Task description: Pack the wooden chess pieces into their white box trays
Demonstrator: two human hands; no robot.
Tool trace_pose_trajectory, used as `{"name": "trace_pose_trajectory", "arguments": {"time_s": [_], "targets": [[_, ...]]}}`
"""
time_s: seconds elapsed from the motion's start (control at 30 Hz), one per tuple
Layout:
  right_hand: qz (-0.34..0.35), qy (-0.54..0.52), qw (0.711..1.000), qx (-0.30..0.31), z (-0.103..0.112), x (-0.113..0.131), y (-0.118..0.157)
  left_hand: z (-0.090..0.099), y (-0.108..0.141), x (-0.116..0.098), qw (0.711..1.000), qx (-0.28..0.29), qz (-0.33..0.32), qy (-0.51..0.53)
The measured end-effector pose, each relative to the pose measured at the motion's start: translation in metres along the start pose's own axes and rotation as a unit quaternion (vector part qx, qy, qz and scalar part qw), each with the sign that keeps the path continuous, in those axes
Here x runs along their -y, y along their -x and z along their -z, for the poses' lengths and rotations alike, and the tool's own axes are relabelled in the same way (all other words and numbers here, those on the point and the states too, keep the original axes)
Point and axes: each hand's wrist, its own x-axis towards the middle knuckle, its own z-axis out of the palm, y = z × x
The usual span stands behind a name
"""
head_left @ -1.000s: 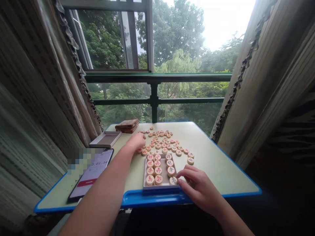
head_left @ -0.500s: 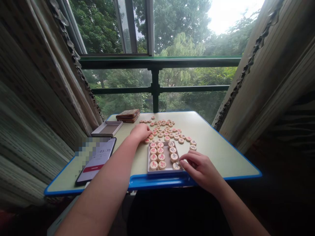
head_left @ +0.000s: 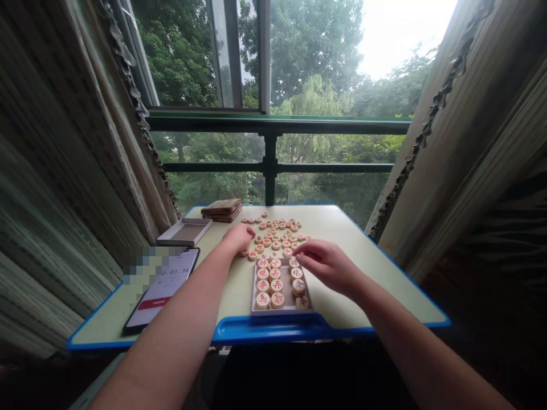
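Head view: xiangqi pcs (head_left: 276,245) seemed light, hard, best pinched at rims; L hand (head_left: 237,237) & R hand (head_left: 328,262) grips weren't discernible.

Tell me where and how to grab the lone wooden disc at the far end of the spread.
Pinch the lone disc by its round rim at left and right, coming from above. It seems to lie flat on the table, apart from the other discs, so there should be room for the grip on both sides.
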Motion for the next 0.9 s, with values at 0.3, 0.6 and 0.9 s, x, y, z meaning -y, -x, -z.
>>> {"name": "trace_pose_trajectory", "arguments": {"time_s": [0.3,0.6,0.9], "targets": [[-0.069,0.138,0.986,-0.057,-0.026,-0.063,-0.071,-0.007,0.006,-0.006,0.999,0.005,-0.04,0.006],[-0.1,0.182,0.978,0.01,-0.028,-0.068,-0.064,-0.008,0.008,-0.008,0.998,-0.005,-0.047,-0.04],[-0.062,0.191,0.973,0.111,-0.024,-0.068,-0.063,-0.006,0.014,-0.018,0.986,-0.06,-0.147,-0.058]]}}
